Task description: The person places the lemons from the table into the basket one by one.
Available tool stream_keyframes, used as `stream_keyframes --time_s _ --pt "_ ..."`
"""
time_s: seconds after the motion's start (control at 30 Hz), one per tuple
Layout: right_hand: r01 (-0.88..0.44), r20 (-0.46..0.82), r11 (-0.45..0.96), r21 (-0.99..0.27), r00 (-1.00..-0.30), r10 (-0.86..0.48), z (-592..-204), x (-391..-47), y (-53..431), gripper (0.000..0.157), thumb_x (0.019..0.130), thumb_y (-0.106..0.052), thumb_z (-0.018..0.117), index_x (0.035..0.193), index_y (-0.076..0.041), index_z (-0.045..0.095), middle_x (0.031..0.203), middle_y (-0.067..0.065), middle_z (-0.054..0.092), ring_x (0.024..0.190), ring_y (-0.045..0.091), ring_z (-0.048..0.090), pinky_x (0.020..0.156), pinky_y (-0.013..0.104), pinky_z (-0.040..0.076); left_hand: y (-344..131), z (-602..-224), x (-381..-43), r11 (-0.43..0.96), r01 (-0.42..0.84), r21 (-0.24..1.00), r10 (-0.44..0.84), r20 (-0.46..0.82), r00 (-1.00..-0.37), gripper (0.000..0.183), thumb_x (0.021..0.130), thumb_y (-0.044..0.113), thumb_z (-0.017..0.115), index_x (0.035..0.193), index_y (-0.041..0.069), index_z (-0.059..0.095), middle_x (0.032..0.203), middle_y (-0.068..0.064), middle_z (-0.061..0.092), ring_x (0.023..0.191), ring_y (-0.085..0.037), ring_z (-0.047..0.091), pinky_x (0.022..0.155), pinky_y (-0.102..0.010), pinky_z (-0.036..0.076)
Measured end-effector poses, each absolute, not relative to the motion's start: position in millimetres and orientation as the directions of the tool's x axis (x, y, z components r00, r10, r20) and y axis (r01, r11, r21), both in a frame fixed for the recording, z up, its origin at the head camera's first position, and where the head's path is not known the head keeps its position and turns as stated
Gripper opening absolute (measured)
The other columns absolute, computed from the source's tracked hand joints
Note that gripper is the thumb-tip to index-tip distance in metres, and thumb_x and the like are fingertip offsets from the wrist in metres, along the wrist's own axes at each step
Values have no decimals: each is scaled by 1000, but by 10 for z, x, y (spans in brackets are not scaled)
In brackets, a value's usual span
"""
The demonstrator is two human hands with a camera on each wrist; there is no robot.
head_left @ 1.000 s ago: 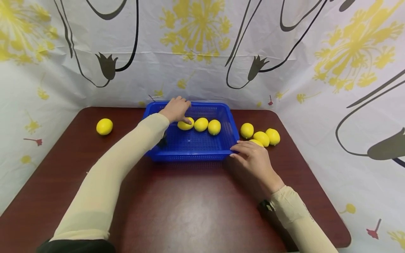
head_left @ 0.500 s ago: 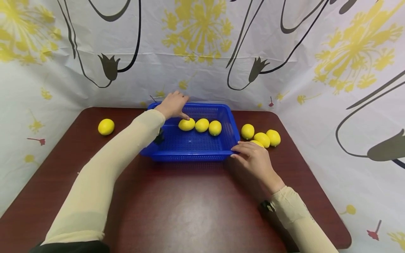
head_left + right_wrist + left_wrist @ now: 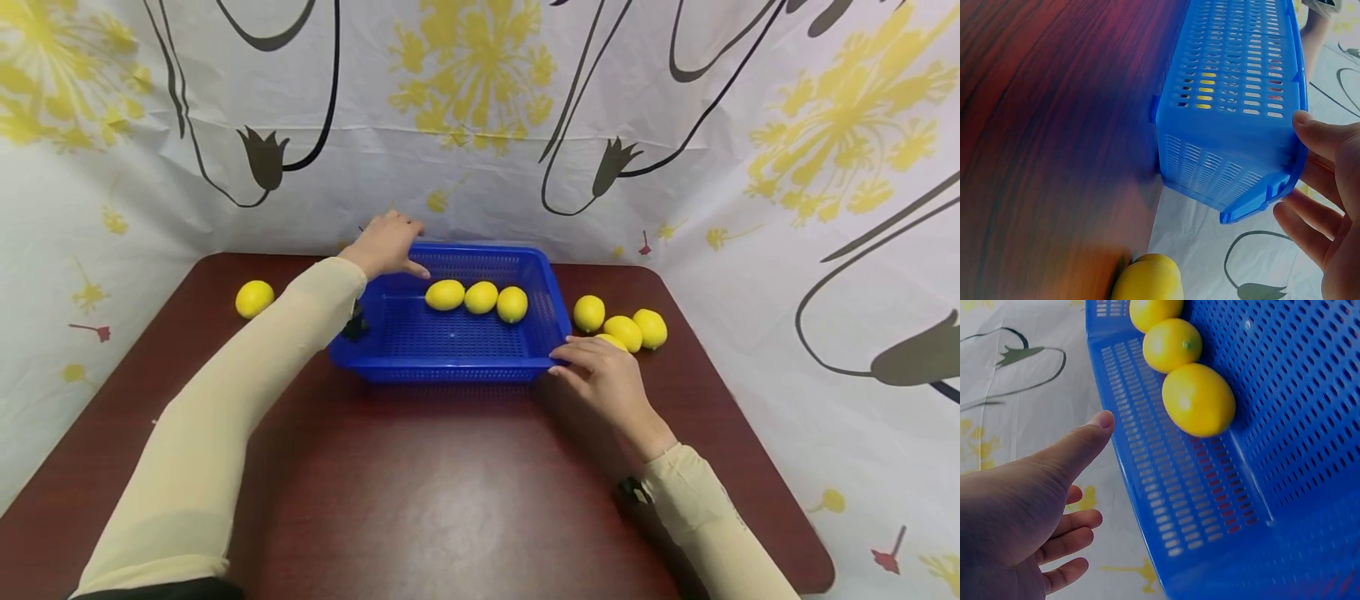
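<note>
In the head view a blue perforated plastic basket stands at the back of the table. Three lemons lie in a row along its far inside wall. My left hand is over the basket's far left part, fingers spread. From the left wrist view, its thumb is close to the rim, apart from the nearest lemon, and nothing is held. My right hand grips the near right corner; the right wrist view has the thumb on the rim, with fingers behind it.
Several lemons sit on the table right of the basket, one partly hidden by my right hand. A single lemon lies at the far left. A patterned white sheet hangs behind the brown table.
My left hand has moved away from the leftmost lemon in the basket, leftward and slightly back. That lemon now shows fully. The right hand has stayed at the basket's corner.
</note>
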State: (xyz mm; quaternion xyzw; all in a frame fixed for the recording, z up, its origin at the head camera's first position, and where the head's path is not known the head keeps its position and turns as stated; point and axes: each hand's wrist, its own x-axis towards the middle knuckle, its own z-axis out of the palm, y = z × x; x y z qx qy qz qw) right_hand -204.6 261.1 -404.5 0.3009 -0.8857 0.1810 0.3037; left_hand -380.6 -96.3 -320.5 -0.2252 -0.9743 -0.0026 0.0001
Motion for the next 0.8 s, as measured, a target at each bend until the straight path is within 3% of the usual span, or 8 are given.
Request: stream_keyframes --time_s 0.8 --pt "-650 656 749 -128 -622 -428 -4062 -2065 2629 28 75 -25 86 99 -12 79 99 7 78 103 26 73 90 44 57 -2240 -3246 -3721 949 296 112 281 126 -951 76 82 50 76 131 -5 55 133 -30 57 127 -49 44 108 -63 36"
